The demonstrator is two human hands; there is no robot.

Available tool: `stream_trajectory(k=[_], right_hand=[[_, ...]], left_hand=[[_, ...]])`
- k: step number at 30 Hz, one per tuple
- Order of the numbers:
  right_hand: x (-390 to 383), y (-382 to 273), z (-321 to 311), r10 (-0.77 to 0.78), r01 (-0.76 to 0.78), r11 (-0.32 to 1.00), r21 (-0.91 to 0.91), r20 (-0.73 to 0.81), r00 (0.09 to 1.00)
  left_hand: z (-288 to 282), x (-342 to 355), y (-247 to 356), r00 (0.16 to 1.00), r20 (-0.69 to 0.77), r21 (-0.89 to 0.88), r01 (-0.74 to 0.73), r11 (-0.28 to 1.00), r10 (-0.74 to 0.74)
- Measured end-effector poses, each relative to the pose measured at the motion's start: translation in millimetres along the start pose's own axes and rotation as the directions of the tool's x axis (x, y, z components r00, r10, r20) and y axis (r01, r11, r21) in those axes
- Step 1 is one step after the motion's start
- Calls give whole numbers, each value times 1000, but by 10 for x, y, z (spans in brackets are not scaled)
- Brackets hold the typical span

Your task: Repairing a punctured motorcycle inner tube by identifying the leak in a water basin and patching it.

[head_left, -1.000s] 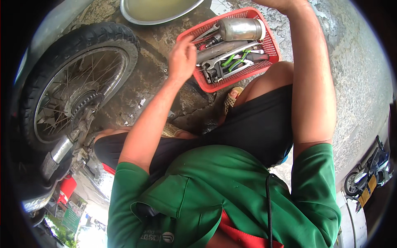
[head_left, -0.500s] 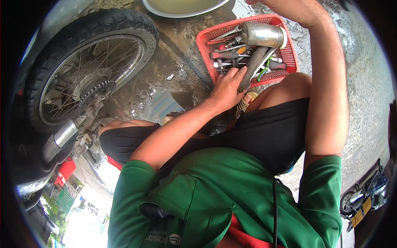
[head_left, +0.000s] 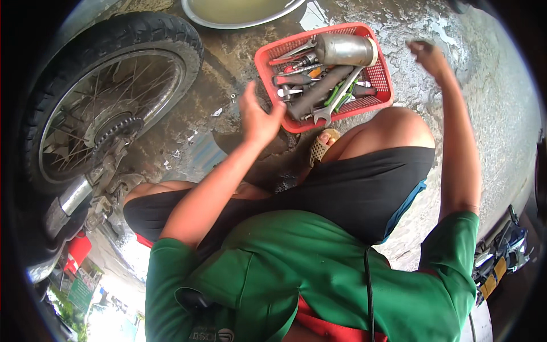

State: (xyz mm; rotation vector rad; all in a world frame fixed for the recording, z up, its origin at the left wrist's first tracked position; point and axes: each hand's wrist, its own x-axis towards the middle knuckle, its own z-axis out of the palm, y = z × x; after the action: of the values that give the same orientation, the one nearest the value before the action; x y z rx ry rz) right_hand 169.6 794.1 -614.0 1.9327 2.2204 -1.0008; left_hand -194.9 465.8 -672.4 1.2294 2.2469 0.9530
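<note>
My left hand (head_left: 261, 118) is raised with thumb and fingers apart, holding nothing, beside the near left edge of a red plastic basket (head_left: 378, 73). Off to the basket's right, over wet concrete, is my right hand (head_left: 431, 60); motion smears its fingers. Tools fill the basket. A silvery metal cylinder (head_left: 343, 49) lies across its far side, and a long dark grey tube-like handle (head_left: 322, 92) slants toward its near left corner. Close to that lies an open-ended wrench (head_left: 323, 115). Green-handled tools (head_left: 342, 96) and screwdrivers rest among them.
A spoked motorcycle wheel (head_left: 185, 48) with a chain sprocket (head_left: 118, 135) stands at the left. A metal basin (head_left: 245, 24) of murky water sits at the far edge. My bent knees are just below the basket. Another motorcycle (head_left: 504, 256) is at the lower right.
My left hand has let go of the dark handle and moved left, out of the basket. My right hand has moved right and nearer. The whole view has shifted slightly.
</note>
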Motion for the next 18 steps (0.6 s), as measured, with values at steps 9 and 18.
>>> stream_trajectory(k=[9,18], right_hand=[[-739,11,1184,31,-35,999,-27,-121,992],[-1587,860,1105,211,-204,976,72,-106,972]], left_hand=[[-101,243,-9,656,654,-190,623,759,-376],[222,334,302,635,753,-330,594,734,-175]])
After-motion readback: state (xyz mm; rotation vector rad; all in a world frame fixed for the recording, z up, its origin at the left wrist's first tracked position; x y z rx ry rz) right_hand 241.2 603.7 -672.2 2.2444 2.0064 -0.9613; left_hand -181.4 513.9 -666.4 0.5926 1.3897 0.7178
